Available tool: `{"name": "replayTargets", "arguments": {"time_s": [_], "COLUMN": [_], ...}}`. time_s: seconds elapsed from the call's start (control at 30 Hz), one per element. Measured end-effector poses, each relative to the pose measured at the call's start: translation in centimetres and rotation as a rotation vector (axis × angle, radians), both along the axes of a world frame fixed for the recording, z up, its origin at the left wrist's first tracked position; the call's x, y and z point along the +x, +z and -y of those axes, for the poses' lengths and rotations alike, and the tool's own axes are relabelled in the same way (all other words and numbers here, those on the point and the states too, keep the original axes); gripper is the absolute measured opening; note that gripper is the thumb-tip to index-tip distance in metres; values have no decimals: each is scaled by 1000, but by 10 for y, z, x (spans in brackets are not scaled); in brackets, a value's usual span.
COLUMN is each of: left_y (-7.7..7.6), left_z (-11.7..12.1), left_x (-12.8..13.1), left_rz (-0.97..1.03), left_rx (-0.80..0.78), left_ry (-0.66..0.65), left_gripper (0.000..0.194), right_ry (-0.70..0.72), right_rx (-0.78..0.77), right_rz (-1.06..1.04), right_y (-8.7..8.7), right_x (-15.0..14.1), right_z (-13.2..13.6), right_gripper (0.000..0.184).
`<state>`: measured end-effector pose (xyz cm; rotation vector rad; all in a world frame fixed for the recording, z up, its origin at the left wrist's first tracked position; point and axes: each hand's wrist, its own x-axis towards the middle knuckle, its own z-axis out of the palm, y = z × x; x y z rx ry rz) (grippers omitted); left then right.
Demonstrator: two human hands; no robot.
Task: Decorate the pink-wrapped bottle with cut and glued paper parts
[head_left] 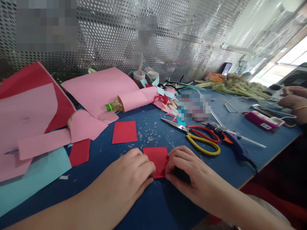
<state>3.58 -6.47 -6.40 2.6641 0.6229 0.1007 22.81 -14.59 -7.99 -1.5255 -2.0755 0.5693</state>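
Observation:
A small red paper square point(156, 158) lies on the blue table point(153, 204) close to the front edge. My left hand point(129, 179) rests on its left side with the fingers curled down and pressed on the paper. My right hand point(189, 175) pinches the square's right edge with bent fingers. A second red paper square point(124, 132) lies flat a little farther back. Beyond my right hand lie red-and-yellow-handled scissors point(199, 137) and a blue glue gun point(232, 142).
Large pink point(100, 86), red point(31, 78) and light-blue point(35, 179) sheets cover the left. A bottle wrapped in pink paper point(134, 99) lies behind. Paper scraps dot the table. Another person's hands point(294, 100) work at the right edge, by a magenta case point(260, 119) and green stalks point(240, 88).

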Motion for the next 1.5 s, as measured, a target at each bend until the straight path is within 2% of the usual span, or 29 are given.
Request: {"name": "replayTargets", "arguments": {"time_s": [0.13, 0.4, 0.7, 0.87, 1.1, 1.23, 1.33, 1.5], "left_y": [-5, 3, 1, 0, 0, 0, 3, 0], "left_z": [1, -5, -6, -3, -6, -7, -6, -8], "left_x": [-2, -4, -5, -5, -8, -6, -3, -1], "left_rz": [50, -19, 42, 103, 40, 31, 25, 72], "left_rx": [113, -45, 63, 58, 33, 30, 21, 17], "left_ry": [-39, -57, -135, -112, -185, -191, -170, -162], "left_gripper": [23, 21, 25, 29, 26, 29, 35, 32], "right_ry": [-7, -24, -3, 12, -4, 93, 139, 86], "right_rx": [10, -18, -25, -35, -33, 7, 79, 94], "right_rz": [-34, -55, 29, 46, 65, 83, 59, 40], "right_y": [-2, -1, 5, 6, 8, 8, 5, 1], "right_x": [1, 4, 3, 3, 3, 3, 5, 5], "right_z": [0, 0, -4, -7, -5, -6, -5, -4], "right_gripper": [11, 14, 10, 11, 10, 12, 7, 6]}}
